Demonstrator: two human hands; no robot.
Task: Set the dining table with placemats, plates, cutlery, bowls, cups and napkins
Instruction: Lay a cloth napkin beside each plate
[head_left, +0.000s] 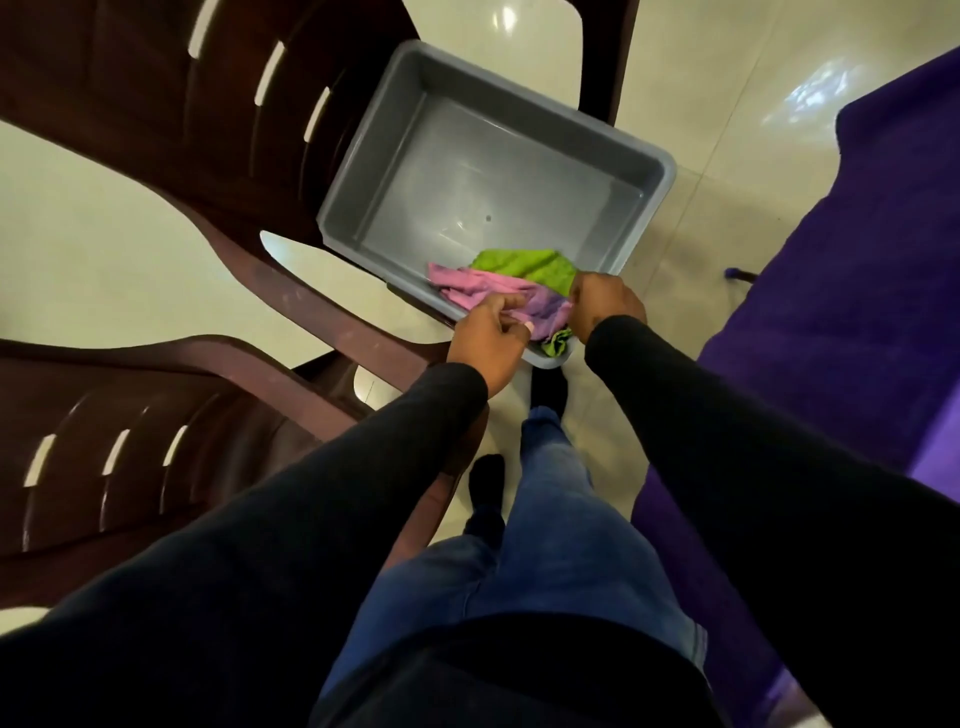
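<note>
A grey plastic tub (519, 171) rests on the seat of a dark brown plastic chair (171, 114). In its near corner lie a pink cloth napkin (478, 291) and a green cloth napkin (524, 265), crumpled together. My left hand (488, 338) pinches the pink napkin at the tub's near rim. My right hand (605, 304) grips the same pink napkin from the right, its fingers hidden in the fabric. The rest of the tub holds nothing.
A second dark brown plastic chair (156, 447) stands at the lower left. A table under a purple cloth (857, 291) runs along the right. The floor is glossy cream tile (104, 260). My legs and dark socks are below the tub.
</note>
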